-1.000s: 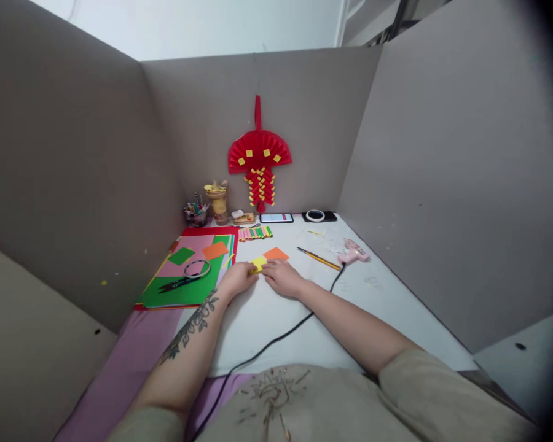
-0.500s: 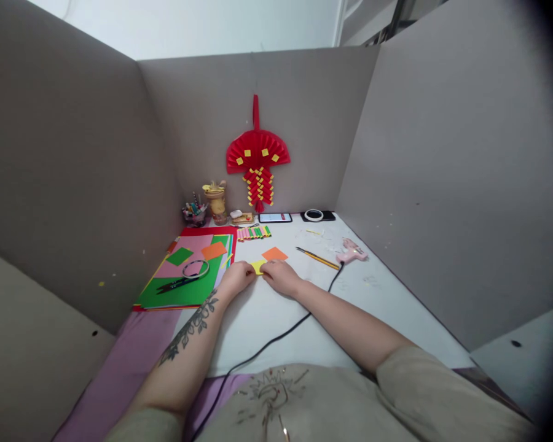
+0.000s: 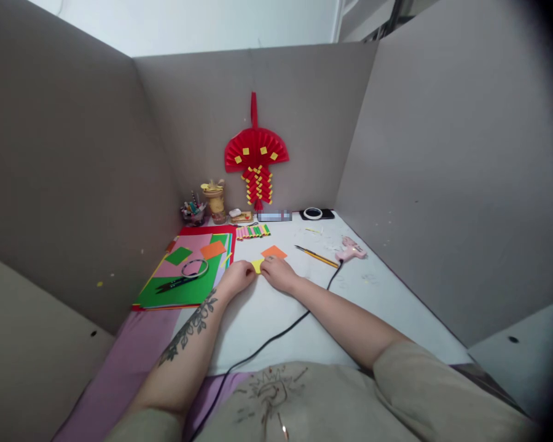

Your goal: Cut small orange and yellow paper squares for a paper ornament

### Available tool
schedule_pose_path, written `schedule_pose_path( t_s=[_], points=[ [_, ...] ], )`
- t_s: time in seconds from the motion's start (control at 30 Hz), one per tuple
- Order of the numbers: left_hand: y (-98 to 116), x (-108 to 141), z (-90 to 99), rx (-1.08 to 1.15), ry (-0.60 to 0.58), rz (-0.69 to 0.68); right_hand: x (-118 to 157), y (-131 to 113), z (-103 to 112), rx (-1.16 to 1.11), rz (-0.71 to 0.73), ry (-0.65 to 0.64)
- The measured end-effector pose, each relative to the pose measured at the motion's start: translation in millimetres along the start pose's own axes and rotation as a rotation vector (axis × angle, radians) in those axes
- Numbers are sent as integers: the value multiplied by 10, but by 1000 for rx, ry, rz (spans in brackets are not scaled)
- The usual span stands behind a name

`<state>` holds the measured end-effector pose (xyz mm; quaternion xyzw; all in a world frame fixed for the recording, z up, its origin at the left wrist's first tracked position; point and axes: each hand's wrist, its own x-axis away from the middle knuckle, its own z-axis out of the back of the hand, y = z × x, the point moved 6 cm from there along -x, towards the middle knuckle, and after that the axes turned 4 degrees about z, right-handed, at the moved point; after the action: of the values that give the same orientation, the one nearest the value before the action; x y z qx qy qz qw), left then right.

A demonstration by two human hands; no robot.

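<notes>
A small piece of yellow paper [image 3: 257,266] lies between my hands on the white tabletop, its near edge pinched at both sides. My left hand [image 3: 238,276] is closed on its left end, and my right hand [image 3: 279,273] is closed on its right end. The fingertips are partly hidden behind the hands. Just beyond the right hand lies an orange paper square [image 3: 274,252]. Behind it stands a row of small pink, green and yellow paper rolls [image 3: 253,231].
On the left, stacked coloured paper [image 3: 188,294] bears scissors [image 3: 177,283] and a tape roll [image 3: 195,268]. A pencil [image 3: 317,256] and a pink glue gun [image 3: 351,248] lie right, its black cable [image 3: 276,336] crossing the table. A red paper fan ornament [image 3: 257,150] hangs on the grey partition.
Both hands stay on the yellow paper with hardly any movement. The whole view has shifted very slightly.
</notes>
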<state>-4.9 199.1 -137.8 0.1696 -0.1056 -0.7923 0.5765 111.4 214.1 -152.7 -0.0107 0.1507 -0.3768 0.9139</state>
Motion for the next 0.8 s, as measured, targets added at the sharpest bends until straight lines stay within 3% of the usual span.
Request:
schedule_pose_path(
  t_s=[0.27,0.8],
  points=[
    [-97,-49,-49,45,42,59,-1,100,-21,-87,-64,30],
    [-195,-80,-76,-3,-26,207,-9,272,-80,-79,-278,-3]
  ],
)
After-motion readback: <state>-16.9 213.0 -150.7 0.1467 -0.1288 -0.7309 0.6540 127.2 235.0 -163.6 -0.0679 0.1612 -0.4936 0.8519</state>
